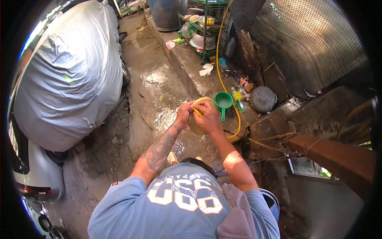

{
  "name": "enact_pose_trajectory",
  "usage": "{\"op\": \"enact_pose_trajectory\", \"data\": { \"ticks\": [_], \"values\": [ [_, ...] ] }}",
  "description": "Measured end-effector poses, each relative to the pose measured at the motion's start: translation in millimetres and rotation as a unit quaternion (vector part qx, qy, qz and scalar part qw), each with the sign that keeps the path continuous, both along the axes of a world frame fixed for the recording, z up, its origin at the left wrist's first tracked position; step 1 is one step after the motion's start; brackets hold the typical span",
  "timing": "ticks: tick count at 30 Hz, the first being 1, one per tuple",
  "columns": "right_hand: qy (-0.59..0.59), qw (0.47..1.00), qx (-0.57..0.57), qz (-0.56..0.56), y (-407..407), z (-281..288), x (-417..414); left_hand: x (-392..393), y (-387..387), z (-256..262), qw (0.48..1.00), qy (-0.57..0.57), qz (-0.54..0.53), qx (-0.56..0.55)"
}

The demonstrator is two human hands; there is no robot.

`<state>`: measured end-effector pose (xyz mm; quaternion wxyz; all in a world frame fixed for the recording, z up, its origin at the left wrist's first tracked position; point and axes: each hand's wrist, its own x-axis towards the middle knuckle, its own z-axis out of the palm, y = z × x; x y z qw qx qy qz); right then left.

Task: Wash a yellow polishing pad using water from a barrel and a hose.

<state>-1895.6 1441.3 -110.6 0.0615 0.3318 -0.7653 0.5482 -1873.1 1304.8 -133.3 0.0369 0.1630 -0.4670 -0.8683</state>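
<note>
My right hand (206,118) is closed around a short yellow stick-like piece (197,112), whose exact kind I cannot make out. Its fingertips meet those of my left hand (183,115), which is curled at the left edge of a rounded yellow-green object (195,128). Both hands partly cover that object, so whether my left hand grips it is unclear. Just right of my right hand, a green plastic dipper (223,100) with a handle sits on the concrete. A yellow hose (220,71) curves past the dipper and disappears behind my right forearm.
A clear plastic bottle (238,101) and a round grey lid-like object (263,99) lie beyond the dipper. A green wire rack (205,33) holds pots on a raised concrete ledge (179,56). The concrete ground (161,98) is wet. A covered vehicle (74,77) stands left; a wooden beam (328,161) juts in right.
</note>
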Motion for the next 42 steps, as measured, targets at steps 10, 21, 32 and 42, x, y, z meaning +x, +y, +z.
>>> {"op": "enact_pose_trajectory", "data": {
  "ticks": [10, 21, 32, 42],
  "values": [
    [-0.101, 0.965, -0.047, -0.239, 25, -43, -20, 11, -11, -3, 0.997, 0.075, -0.02, -0.024],
    [-0.353, 0.889, -0.247, -0.157, -16, -62, 2, 18, -34, 41, 0.95, 0.024, -0.175, -0.258],
    [-0.144, 0.951, -0.007, -0.273, -38, -51, 20, 34, -73, 9, 0.966, -0.049, -0.255, -0.02],
    [-0.119, 0.983, -0.012, -0.138, -46, 2, 44, 20, -60, -7, 0.952, -0.049, -0.264, 0.147]
  ]
}}
